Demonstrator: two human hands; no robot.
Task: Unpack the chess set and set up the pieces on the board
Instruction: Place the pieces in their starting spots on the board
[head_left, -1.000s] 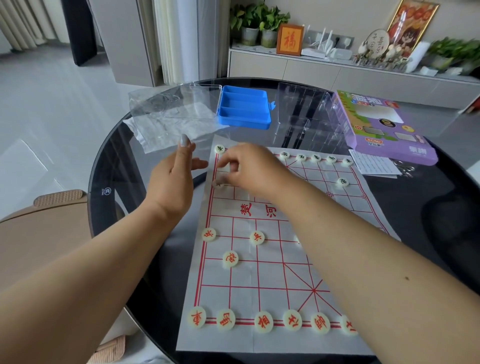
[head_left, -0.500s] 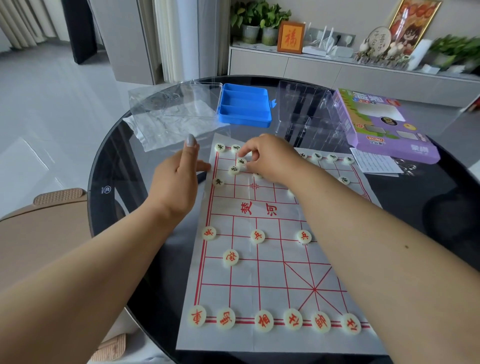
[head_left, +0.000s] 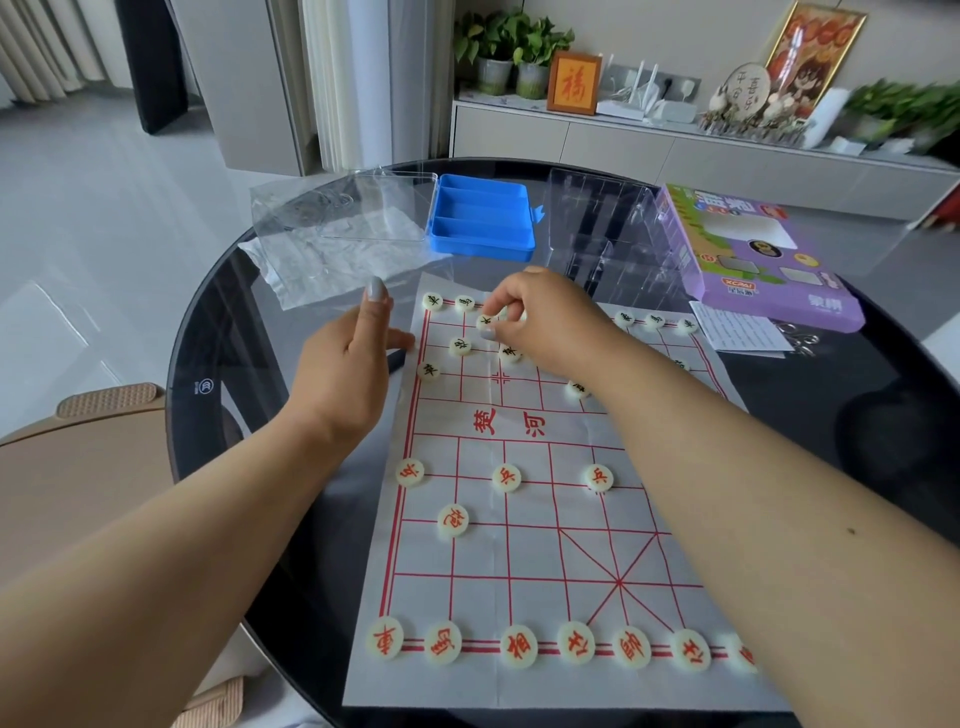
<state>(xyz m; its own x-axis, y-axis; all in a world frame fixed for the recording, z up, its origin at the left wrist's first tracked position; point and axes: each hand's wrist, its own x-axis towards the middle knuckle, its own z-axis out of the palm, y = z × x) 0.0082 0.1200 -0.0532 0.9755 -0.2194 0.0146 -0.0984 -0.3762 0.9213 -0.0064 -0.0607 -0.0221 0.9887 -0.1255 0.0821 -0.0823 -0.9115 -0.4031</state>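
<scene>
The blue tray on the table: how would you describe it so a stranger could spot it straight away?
Start at the round dark glass table and look to its far side, beyond the paper chess board. The blue tray sits there between a clear plastic lid and a clear plastic insert. It is the only solid blue thing, a shallow box split into long, empty slots.
</scene>
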